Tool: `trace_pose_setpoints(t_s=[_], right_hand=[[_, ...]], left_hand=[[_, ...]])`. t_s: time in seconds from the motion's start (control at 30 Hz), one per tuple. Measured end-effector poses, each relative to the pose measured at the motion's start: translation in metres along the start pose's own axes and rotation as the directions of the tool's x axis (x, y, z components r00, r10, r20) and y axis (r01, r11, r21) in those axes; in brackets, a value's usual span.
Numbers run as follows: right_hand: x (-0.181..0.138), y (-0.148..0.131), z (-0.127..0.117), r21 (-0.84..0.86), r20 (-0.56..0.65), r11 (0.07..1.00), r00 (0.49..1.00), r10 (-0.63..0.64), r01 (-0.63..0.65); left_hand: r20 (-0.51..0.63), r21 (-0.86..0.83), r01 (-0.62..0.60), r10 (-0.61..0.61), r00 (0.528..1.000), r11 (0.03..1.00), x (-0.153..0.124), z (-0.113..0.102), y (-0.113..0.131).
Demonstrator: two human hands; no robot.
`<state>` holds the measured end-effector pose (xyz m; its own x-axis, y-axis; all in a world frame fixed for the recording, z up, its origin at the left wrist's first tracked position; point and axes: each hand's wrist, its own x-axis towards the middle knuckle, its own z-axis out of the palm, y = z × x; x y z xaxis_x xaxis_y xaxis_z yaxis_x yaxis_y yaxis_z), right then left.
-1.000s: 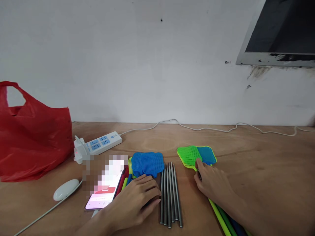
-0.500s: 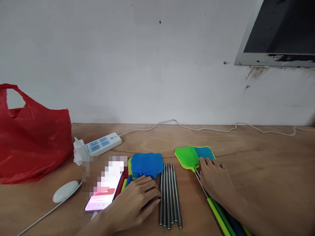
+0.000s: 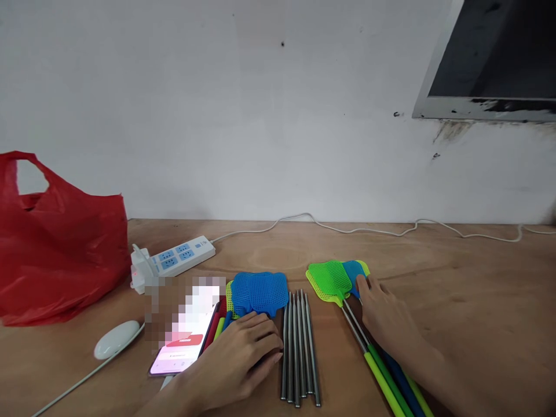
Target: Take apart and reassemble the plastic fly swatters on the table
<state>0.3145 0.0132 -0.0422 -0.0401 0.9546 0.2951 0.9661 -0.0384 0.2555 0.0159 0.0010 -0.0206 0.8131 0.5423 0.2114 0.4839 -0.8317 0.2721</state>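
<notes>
Your right hand (image 3: 384,310), fingers half-bent, meets the blue fly swatter (image 3: 353,270) beside the green one (image 3: 329,279); grip unconfirmed. Your left hand (image 3: 241,356) curls loosely over the left swatter pile (image 3: 259,291), hold hidden.

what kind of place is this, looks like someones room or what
Probably a plain indoor room, perhaps a home or small workshop; I can't tell which. A wooden tabletop meets a pale, marked wall, and a white power strip lies on it.
</notes>
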Motion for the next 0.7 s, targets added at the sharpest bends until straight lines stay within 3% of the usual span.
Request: trace_pose_setpoints(t_s=[0.3, 0.47, 0.57, 0.7], right_hand=[[-0.003, 0.010, 0.016, 0.040, 0.111, 0.999, 0.994, -0.022, 0.018], [-0.002, 0.012, 0.019, 0.077, 0.019, 0.997, 1.000, -0.017, 0.015], [0.003, 0.015, 0.017, 0.229, -0.059, 0.973, 0.997, 0.041, -0.026], [0.015, 0.019, 0.010, 0.513, -0.108, 0.855, 0.982, 0.158, -0.081]], left_hand=[[-0.006, 0.011, -0.016, 0.016, 1.000, 1.000, 0.001, -0.002, 0.004], [-0.011, 0.012, -0.027, 0.027, 1.000, 1.000, 0.000, -0.002, 0.005], [-0.019, 0.020, -0.022, 0.023, 1.000, 1.000, 0.000, -0.003, 0.005], [-0.038, 0.023, -0.024, 0.025, 0.999, 0.999, 0.000, -0.002, 0.005]])
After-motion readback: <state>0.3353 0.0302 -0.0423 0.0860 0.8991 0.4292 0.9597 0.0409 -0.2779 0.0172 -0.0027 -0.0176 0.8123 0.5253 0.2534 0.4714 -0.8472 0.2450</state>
